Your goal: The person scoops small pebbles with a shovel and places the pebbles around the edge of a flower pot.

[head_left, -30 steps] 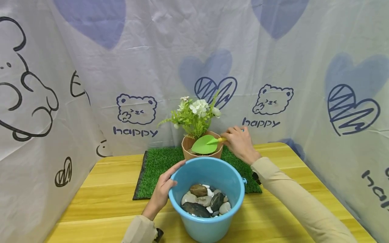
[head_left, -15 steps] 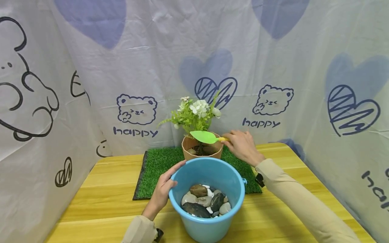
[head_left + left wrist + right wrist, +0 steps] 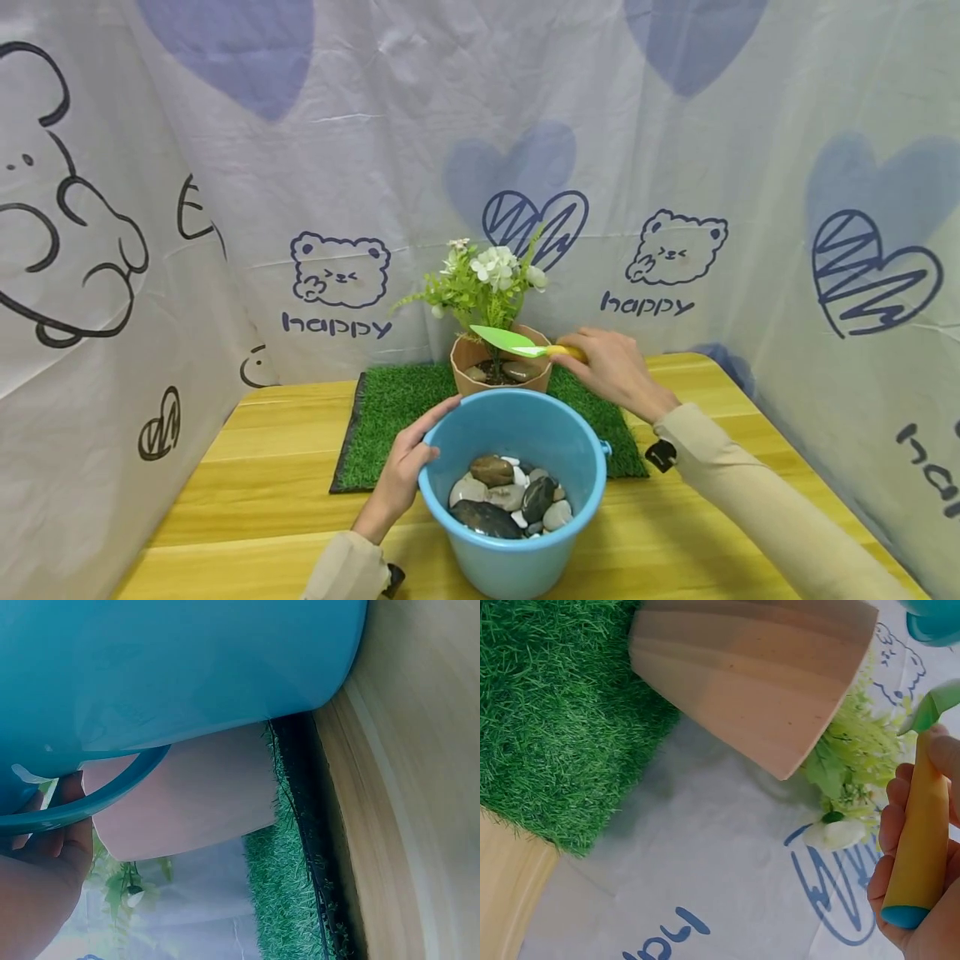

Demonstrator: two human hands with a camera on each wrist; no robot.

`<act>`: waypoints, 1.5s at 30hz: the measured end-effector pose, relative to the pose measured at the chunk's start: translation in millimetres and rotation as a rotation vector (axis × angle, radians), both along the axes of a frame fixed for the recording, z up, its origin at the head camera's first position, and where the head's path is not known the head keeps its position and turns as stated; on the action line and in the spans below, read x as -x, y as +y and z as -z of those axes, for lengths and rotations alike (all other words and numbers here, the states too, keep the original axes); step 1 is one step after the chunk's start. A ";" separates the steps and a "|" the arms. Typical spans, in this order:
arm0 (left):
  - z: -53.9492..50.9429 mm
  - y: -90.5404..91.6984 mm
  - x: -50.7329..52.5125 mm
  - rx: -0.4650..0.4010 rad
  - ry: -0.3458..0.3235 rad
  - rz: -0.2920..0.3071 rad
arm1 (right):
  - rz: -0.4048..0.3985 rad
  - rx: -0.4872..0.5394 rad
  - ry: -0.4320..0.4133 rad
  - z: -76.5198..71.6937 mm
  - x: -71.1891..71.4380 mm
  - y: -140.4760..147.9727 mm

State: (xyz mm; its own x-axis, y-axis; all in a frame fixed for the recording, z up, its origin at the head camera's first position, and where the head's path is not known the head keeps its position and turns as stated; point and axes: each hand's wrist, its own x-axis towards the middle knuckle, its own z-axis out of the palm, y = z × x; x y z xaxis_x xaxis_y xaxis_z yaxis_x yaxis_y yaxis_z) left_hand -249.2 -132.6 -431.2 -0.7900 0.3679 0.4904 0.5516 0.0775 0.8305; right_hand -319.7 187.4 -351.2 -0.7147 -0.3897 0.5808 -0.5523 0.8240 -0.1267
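My right hand (image 3: 618, 371) grips the yellow handle of a small garden trowel (image 3: 516, 342), its blue end showing in the right wrist view. The green blade is tilted above the rim of a terracotta-coloured flower pot (image 3: 471, 383). Leafy stems with white flowers (image 3: 487, 279) rise from the pot, and stones (image 3: 517, 371) lie on the dark soil there. On the near side of the pot stands a light blue bucket (image 3: 517, 562). My left hand (image 3: 397, 475) holds its left rim, thumb at the inner edge. Wet stones (image 3: 487, 517) cover the bucket's bottom.
Artificial grass matting (image 3: 397, 417) lies under the pot on a wood-grain table (image 3: 277, 492). The bucket's blue handle (image 3: 127, 784) hangs across my left hand in the left wrist view. Printed white cloth (image 3: 420, 108) surrounds the table at the back and both sides.
The trowel blade has risen from the pot's front and turned edge-on, uncovering the soil and stones. My right hand has shifted right and slightly down. My left hand stays on the bucket rim.
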 end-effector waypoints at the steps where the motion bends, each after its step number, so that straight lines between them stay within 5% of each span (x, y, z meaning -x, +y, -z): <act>1: 0.0 0.1 -0.2 0.001 -0.002 0.000 | -0.004 0.005 0.000 -0.8 -2.1 1.2; 11: -1.2 0.3 -0.2 -0.001 0.004 0.004 | -0.049 0.031 -0.047 -10.6 -17.1 9.0; 34: -1.0 0.5 0.3 -0.003 0.012 0.009 | -0.281 -0.156 -0.137 -15.9 -33.3 11.3; 45: 0.3 -0.4 -0.2 0.001 0.009 0.000 | -0.246 -0.242 -0.245 -21.5 -38.5 5.8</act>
